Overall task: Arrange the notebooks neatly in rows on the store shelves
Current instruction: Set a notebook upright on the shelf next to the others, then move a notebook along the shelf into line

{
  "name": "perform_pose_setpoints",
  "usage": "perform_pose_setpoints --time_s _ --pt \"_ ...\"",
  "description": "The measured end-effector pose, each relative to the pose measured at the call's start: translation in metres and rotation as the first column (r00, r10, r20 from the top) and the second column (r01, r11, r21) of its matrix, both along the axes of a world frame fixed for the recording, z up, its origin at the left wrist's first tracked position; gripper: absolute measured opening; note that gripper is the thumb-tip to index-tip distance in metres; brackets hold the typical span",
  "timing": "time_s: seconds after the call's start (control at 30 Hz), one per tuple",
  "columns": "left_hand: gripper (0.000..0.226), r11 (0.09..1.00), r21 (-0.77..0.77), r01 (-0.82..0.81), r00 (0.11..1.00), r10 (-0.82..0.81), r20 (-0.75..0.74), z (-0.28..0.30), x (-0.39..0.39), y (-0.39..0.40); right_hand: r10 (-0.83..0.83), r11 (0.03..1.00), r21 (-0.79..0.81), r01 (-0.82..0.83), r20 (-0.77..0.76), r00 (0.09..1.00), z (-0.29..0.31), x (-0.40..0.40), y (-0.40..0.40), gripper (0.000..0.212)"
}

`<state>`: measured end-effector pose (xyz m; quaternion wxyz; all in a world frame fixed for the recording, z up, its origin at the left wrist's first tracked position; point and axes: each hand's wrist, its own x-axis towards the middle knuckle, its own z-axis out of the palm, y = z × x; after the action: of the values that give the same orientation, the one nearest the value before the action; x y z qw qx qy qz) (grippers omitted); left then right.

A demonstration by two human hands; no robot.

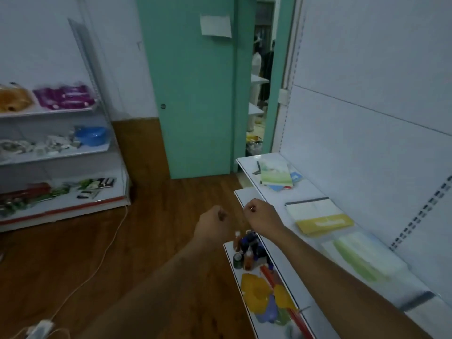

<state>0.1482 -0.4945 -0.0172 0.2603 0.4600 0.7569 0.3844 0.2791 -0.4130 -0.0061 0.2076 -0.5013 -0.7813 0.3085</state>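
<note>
— Holding nothing, left hand [212,223] or right hand [261,215]?
— Nothing visible in either. Both curled into loose fists, knuckles up, hanging in the air just off the front edge of the shelf [276,199]. Blurred, though, so cannot rule out something tiny between the fingers.

— And the notebooks?
— All lying on that upper shelf, to the right of the hands. Messy pile [277,176] at the far end, green cover on top, blue corners poking out beneath. Nearer, a yellow-banded notebook [318,217] lying flat and slightly askew. Nearest, a pale green one [359,258], apparently in a clear sleeve, also flat.

— So which step?
— Probably between moves: nothing picked up, row half made at best. Far pile clearly not yet sorted.

— Next move?
— Likely reaching the right hand across to the far pile or the yellow one, opening the fingers, then squaring spines against the back panel [367,118]. Needs uncurling first.

— Arm pose?
— Both forearms stretched forward and nearly parallel, wrists close together, right forearm crossing above the lower shelf [230,255] of bottles [241,253] and coloured bits.
</note>
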Motion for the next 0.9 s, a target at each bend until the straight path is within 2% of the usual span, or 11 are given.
perform_pose_setpoints --time_s 0.1,0.3,0.47,0.9 --pt "0.009 1.0 0.01 -0.018 1.0 0.018 0.024 -0.001 -0.036 0.013 0.008 0.999 0.033 -0.008 0.024 1.0 0.004 -0.039 0.015 0.011" --pt "0.008 1.0 0.017 0.018 0.999 -0.017 -0.035 0.008 -0.124 0.058 -0.015 0.998 0.056 0.015 -0.003 1.0 0.018 -0.122 0.059 0.01" --pt "0.007 0.999 -0.038 0.034 0.998 -0.036 -0.056 0.009 -0.187 0.091 -0.072 0.995 0.065 0.071 0.003 0.997 0.012 -0.173 0.088 0.008" --pt "0.015 0.978 -0.165 0.13 0.991 -0.13 0.011 -0.03 -0.262 0.207 -0.099 0.995 0.003 0.099 0.069 0.993 -0.04 -0.241 0.222 0.005"
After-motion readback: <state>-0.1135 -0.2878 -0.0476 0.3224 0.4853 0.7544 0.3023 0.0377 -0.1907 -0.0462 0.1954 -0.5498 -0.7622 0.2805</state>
